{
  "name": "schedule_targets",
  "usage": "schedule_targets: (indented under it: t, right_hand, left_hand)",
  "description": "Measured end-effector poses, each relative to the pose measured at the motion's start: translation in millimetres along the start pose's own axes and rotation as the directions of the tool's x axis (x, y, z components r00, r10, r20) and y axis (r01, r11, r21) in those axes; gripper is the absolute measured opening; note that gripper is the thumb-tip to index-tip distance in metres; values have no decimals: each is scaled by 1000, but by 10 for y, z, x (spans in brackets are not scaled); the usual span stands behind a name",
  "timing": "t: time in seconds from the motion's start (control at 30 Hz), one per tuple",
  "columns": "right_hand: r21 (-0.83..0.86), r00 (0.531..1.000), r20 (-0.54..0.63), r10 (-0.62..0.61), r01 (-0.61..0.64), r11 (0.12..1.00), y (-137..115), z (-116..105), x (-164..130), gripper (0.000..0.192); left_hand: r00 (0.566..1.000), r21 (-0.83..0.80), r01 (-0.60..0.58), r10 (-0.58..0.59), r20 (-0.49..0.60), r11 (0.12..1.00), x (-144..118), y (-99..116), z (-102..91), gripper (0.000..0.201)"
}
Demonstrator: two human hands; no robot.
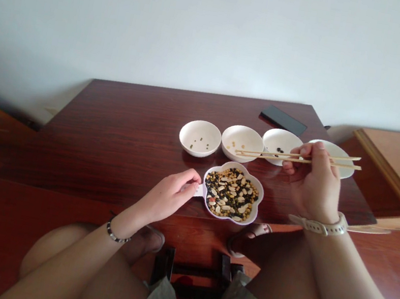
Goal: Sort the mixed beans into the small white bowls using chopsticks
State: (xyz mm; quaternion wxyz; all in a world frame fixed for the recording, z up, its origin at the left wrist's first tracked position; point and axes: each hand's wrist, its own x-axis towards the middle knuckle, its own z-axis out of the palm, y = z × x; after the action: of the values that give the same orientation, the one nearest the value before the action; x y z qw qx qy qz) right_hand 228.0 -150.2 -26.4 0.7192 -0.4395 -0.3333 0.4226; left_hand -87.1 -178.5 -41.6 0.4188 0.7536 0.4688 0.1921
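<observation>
Above the dark wooden table (130,127), against a plain white wall, the chopsticks (295,158) lie nearly level, long axis left to right, tips pointing left over the second small bowl (242,142) in a row of four. The right hand (312,184) pinches them near their right end, so most of their length juts left of the grip. Nearer, the left hand (172,196) pinches the handle of the flower-shaped dish (233,192) of mixed beans.

Flower-shaped dish (258,197): white, short handle at its left, filled with mixed black, yellow and pale beans; stands upright at the desk's near edge, handle pinched by the left hand (172,195).
Chopsticks (261,153): one wooden pair, level, tips over the second small bowl, held in the right hand (313,185).
</observation>
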Motion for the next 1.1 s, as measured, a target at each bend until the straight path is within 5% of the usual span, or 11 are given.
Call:
schedule_targets:
  t: [0.2,1.1]
  right_hand:
    - [-30,998,-17,-63,62,998,35,17,21,34]
    - [-43,999,35,3,-2,999,-49,-30,-26,31]
  left_hand:
    - [1000,-3,-3,3,-1,1000,-17,36,-15,22]
    - [1000,11,-8,8,-6,1000,-10,31,-11,23]
